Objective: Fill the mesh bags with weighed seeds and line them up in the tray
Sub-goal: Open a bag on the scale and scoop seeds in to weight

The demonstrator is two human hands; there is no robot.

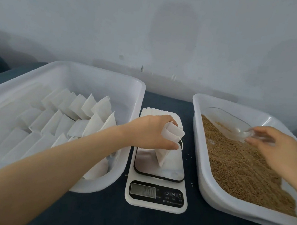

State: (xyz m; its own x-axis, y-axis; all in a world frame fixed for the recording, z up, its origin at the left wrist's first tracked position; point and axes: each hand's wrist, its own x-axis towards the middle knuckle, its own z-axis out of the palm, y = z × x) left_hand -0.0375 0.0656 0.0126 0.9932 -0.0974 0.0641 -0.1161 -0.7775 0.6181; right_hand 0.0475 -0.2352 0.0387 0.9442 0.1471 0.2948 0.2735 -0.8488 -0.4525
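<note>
Bag [166,147]: white mesh, mouth open, upright on scale [158,172].

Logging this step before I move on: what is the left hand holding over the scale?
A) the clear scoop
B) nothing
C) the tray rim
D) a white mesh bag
D: the left hand grips a white mesh bag by its top over the scale, while the right hand holds the clear scoop in the seed tray.
</note>
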